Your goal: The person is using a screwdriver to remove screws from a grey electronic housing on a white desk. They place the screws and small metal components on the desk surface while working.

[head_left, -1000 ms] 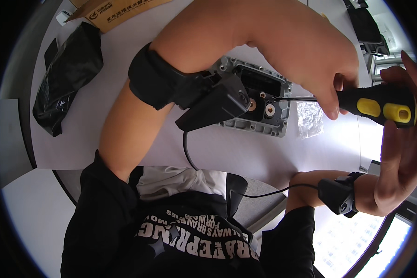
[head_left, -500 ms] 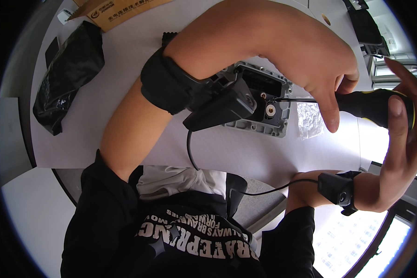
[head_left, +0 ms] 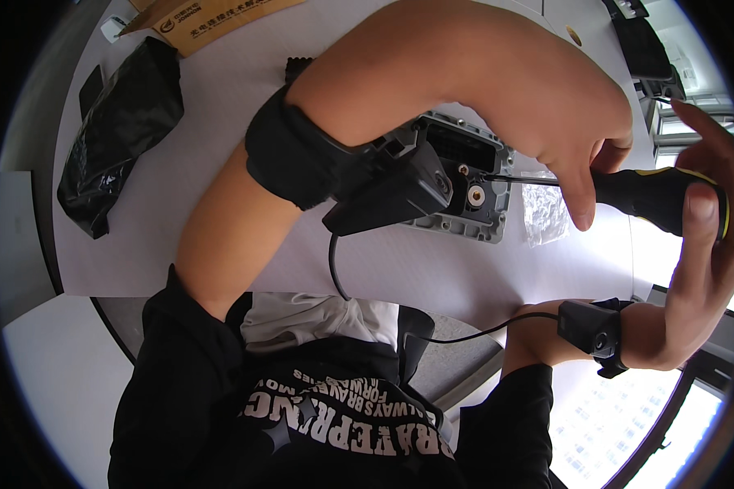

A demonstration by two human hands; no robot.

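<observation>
A screwdriver [head_left: 638,194] with a black and yellow handle lies nearly level, its thin shaft pointing left into a grey metal housing [head_left: 497,230]. My left hand [head_left: 575,138] reaches across above the housing and closes around the shaft where it meets the handle. At the handle's rear end, my right hand [head_left: 705,236] grips with the thumb along the near side; its other fingers are partly hidden behind the handle. Inside the housing, a brass-coloured screw [head_left: 463,169] and a round metal terminal [head_left: 476,196] show. The shaft's tip reaches the housing's inner right side.
A clear plastic bag [head_left: 544,213] lies just right of the housing. On the left rest a black plastic bag [head_left: 122,134] and, behind it, a cardboard box [head_left: 212,24]. Both wrists wear strapped black camera units [head_left: 589,330] with cables.
The rear of the screwdriver handle has dipped slightly, and my right thumb has moved down with it. My left hand stays nearly in place on the shaft.
</observation>
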